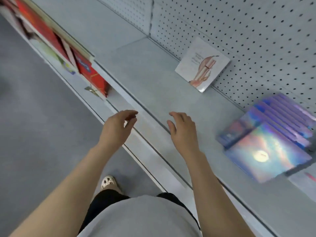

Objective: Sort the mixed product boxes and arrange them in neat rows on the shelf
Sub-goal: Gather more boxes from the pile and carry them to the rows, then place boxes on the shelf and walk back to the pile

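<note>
- The shelf point(153, 86), pale grey, ran diagonally across the view, with a perforated back panel point(256, 40) rising behind it.
- The floor point(34, 134), grey, lay to the left of the shelf edge.
- The person stood at the shelf front in a grey top point(136, 218) and dark shorts point(106, 199); one pale shoe point(108, 182) showed on the floor.
- A row of blue iridescent boxes point(280, 120) stood on the shelf at the right, packed against one another near the back panel; the frontmost leaned forward, showing a shiny face with a bright round spot. Blur hid their count.
- Red boxes point(89, 72) stood in a row on the lower shelf at the upper left, partly hidden under the shelf edge; their print was too blurred to read.
- A single white box point(201, 65), printed with a reddish figure, leaned upright against the back panel, well apart from the blue row.
- The left hand point(118, 129) hovered over the shelf's front edge, fingers loosely curled and holding nothing.
- The right hand point(183, 130) hovered above the bare shelf surface, fingers relaxed and slightly spread, holding nothing; it was near the left hand and apart from every box.
</note>
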A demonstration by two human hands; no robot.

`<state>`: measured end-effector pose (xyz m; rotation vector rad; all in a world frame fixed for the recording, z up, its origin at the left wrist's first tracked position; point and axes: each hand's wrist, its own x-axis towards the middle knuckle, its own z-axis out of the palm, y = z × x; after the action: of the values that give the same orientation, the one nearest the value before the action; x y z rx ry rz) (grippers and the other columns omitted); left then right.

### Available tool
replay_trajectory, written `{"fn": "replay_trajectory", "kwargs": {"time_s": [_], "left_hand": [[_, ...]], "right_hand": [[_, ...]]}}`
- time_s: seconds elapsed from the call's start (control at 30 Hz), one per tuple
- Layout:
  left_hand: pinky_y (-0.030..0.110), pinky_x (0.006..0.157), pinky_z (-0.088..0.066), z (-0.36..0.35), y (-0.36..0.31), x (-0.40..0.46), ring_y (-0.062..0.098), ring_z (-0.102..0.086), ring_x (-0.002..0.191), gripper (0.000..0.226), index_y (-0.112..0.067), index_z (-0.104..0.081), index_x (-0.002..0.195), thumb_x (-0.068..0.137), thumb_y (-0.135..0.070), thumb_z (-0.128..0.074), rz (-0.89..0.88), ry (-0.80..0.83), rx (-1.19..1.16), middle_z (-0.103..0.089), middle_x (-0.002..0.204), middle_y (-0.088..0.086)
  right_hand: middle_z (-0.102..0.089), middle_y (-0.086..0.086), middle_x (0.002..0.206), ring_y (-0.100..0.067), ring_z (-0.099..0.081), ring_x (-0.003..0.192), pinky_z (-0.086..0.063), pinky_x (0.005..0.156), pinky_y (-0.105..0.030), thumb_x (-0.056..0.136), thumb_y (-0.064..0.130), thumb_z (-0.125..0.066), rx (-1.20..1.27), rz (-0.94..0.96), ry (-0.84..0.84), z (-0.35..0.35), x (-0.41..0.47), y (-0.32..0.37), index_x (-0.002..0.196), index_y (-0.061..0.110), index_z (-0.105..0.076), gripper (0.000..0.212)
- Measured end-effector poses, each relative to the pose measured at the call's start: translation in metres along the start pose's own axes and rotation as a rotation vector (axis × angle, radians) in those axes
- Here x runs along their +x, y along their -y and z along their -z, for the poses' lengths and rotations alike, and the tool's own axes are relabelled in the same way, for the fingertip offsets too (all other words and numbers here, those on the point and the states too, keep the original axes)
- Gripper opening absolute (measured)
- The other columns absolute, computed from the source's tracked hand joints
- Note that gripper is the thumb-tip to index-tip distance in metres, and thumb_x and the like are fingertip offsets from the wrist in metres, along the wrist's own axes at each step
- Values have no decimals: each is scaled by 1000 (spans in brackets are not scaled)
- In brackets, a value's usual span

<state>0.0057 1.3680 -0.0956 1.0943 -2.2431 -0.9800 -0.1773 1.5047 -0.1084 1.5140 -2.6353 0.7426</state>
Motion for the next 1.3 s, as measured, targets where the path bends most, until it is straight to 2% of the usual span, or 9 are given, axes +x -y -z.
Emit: {"fn": "replay_trajectory", "kwargs": {"time_s": [0.17,0.37,0.5,0.6,0.73,0.83,0.97,1.17,1.3], "left_hand": [[23,86,-48,87,83,15,9,-65,95,22,-25,-68,115,95,-22,-59,185,-113,12,-71,106,-8],[13,78,-41,171,156,40,7,-64,92,21,-22,-68,114,95,-22,-59,342,-223,58,-72,104,-8],[26,86,-50,207,196,65,12,-67,95,22,-21,-69,114,94,-21,-60,416,-263,55,-72,107,-5],[29,87,-52,224,226,98,12,-67,94,22,-23,-68,114,94,-22,-61,453,-262,48,-71,106,-6],[29,88,-51,246,264,167,9,-65,94,21,-27,-68,113,93,-24,-60,491,-248,30,-70,104,-11],[30,90,-51,267,289,237,10,-65,94,23,-26,-67,115,93,-23,-60,485,-232,37,-69,101,-11],[31,92,-49,301,309,333,12,-63,99,26,-25,-64,120,95,-25,-58,482,-176,49,-65,106,-7],[24,84,-42,352,342,461,10,-58,99,30,-25,-60,125,97,-31,-55,429,-187,99,-60,112,-10],[27,88,-45,384,376,537,12,-57,109,33,-25,-59,129,97,-32,-53,354,-148,128,-60,123,-4]], "right_hand": [[-64,-11,117,-33,-59,102,-45,87,-42,100,28,-46,70,137,117,-68,64,92,123,10,-61,33],[-64,-12,115,-34,-58,103,-45,86,-44,100,27,-47,120,254,186,-137,136,194,120,11,-61,30],[-64,-10,115,-30,-56,104,-43,84,-40,100,24,-51,160,311,237,-167,179,241,122,13,-61,27],[-62,-9,117,-27,-54,106,-39,83,-32,101,26,-49,144,326,264,-190,221,266,124,13,-60,29],[-62,-11,120,-30,-55,110,-44,92,-41,101,25,-49,189,334,276,-229,293,291,126,11,-59,31],[-61,-8,121,-30,-55,109,-47,92,-45,99,29,-47,177,330,252,-256,358,307,126,15,-57,32],[-60,-7,121,-28,-53,108,-45,92,-42,99,24,-51,159,295,231,-276,452,330,128,16,-57,30],[-58,-7,129,-27,-50,116,-42,99,-39,101,22,-49,157,278,223,-311,594,374,133,13,-55,34],[-58,-12,128,-32,-51,113,-42,98,-41,100,21,-52,127,278,196,-340,680,402,133,10,-55,35]]}}
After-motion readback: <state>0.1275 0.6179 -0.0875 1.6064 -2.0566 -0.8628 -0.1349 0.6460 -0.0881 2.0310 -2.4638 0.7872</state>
